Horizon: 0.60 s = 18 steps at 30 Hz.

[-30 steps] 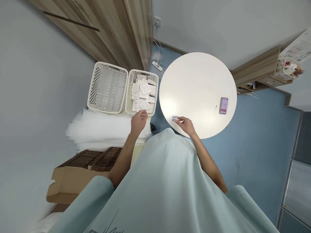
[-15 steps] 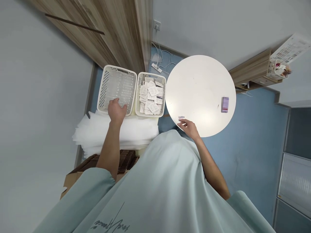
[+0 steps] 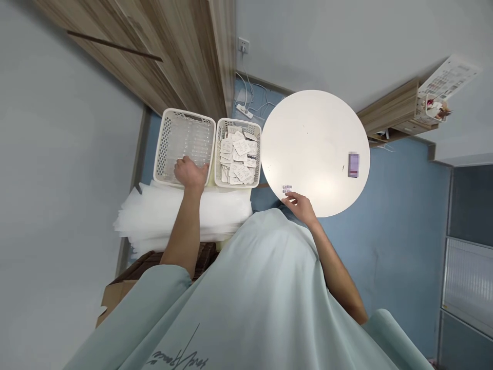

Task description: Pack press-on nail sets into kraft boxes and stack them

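My left hand (image 3: 190, 172) is down in the near part of a white perforated basket (image 3: 157, 154). Under it lie rows of clear plastic pieces (image 3: 188, 133), perhaps small cases. The thumb is spread to the right, and the fingertips are partly hidden. At the near left edge of the round white table (image 3: 316, 139), my right hand (image 3: 302, 207) has thumb and index finger closed at the lower edge of a small card (image 3: 287, 188). Rows of small purplish round pieces show on that card, though they are too small to name.
Beside the first basket stands a second white basket (image 3: 259, 154) full of white printed cards (image 3: 241, 149). White foam sheets (image 3: 223, 205) are stacked in front, over cardboard (image 3: 119, 298). A purple box-like item (image 3: 353, 164) lies on the table. A power strip (image 3: 244, 111) with cables rests behind.
My left hand has moved slightly right in the basket, with its fingers more curled and the thumb out. My right hand is almost still; the card's purple pieces show more clearly.
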Available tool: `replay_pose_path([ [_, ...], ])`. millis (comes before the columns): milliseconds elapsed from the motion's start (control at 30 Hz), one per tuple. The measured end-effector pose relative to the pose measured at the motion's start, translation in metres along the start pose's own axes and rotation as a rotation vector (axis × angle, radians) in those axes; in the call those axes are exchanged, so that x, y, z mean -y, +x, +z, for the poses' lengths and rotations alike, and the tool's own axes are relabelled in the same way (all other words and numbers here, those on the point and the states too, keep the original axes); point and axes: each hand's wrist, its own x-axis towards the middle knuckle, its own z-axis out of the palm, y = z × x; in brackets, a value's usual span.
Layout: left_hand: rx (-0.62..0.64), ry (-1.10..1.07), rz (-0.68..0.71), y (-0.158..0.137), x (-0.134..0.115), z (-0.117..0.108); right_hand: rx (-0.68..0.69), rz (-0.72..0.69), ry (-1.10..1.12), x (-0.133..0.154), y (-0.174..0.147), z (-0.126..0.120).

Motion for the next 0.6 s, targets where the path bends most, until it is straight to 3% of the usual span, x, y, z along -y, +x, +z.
replay_pose_path([
  [400,-0.025,0.054,-0.085,-0.007,-0.016,-0.014,0.001,-0.050,0.021,-0.012,0.005,-0.013],
  [600,-0.104,0.055,-0.118,-0.016,-0.017,-0.033,0.005,-0.092,0.048,-0.021,0.009,-0.020],
])
